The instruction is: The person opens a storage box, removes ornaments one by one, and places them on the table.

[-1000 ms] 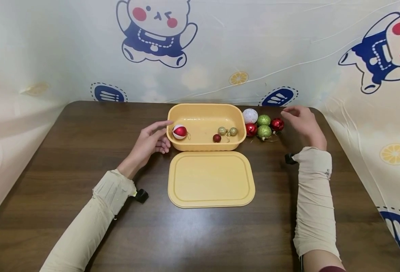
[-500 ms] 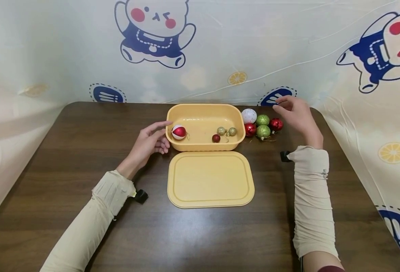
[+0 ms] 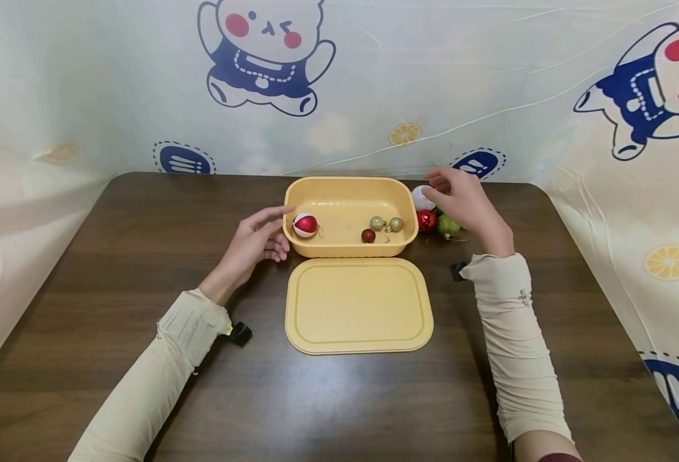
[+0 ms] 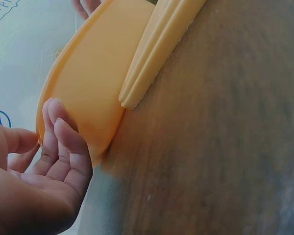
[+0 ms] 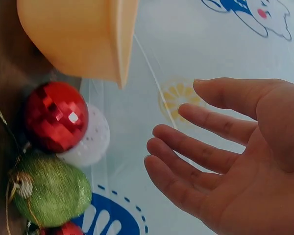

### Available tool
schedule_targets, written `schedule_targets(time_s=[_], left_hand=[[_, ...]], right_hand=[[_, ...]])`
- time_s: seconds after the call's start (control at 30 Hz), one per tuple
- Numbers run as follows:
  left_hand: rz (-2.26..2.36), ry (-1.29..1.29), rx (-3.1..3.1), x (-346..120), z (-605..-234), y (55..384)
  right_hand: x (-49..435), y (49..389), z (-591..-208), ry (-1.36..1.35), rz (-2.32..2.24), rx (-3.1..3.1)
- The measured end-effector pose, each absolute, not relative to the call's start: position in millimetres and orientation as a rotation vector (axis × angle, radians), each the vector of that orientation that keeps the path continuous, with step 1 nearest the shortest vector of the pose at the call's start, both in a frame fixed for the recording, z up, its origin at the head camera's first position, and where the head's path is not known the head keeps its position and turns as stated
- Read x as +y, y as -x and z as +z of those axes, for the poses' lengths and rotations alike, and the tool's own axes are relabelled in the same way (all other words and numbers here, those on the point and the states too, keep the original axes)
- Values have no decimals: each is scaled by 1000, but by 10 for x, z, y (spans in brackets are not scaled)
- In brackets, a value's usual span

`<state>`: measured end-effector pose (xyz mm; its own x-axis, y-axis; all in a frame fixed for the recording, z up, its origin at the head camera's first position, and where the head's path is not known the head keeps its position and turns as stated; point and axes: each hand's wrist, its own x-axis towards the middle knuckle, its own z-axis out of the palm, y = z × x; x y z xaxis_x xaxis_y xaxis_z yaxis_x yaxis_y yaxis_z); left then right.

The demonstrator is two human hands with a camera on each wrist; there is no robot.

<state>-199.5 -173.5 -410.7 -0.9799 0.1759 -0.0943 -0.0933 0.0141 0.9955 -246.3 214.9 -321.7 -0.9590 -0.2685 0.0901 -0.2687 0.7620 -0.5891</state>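
Note:
My left hand (image 3: 249, 239) rests at the left end of a yellow plastic box (image 3: 339, 250), one fingertip at its rim and the other fingers loosely bent beside the wall. Inside the box lie a red-and-white Christmas ball (image 3: 305, 224), a small red ball (image 3: 368, 235) and two small gold balls (image 3: 377, 222). Over the ornaments right of the box hovers my right hand (image 3: 468, 204), its relaxed fingers holding nothing in the right wrist view. Beneath it are a speckled white ball (image 5: 97, 137), a faceted red ball (image 5: 56, 116) and a green glitter ball (image 5: 51, 191); the hand hides others in the head view.
A flat yellow lid (image 3: 359, 305) lies on the brown wooden table (image 3: 351, 404), just in front of the box. Behind the table hangs a pale printed cloth (image 3: 374, 83).
The right hand has moved left from beside the right-hand red ball to above the white ball, rising and then covering part of the ornament group. The left hand and the box have stayed put.

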Motion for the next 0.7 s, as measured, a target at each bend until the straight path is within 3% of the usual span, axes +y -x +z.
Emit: schedule_targets(time_s=[0.27, 0.7], left_hand=[[2069, -75, 2099, -1747, -4110, 1994], [2090, -82, 2072, -1742, -4109, 1999]], right_hand=[[1878, 2448, -3258, -532, 949, -2963], [1252, 2400, -3394, -889, 935, -2925]])
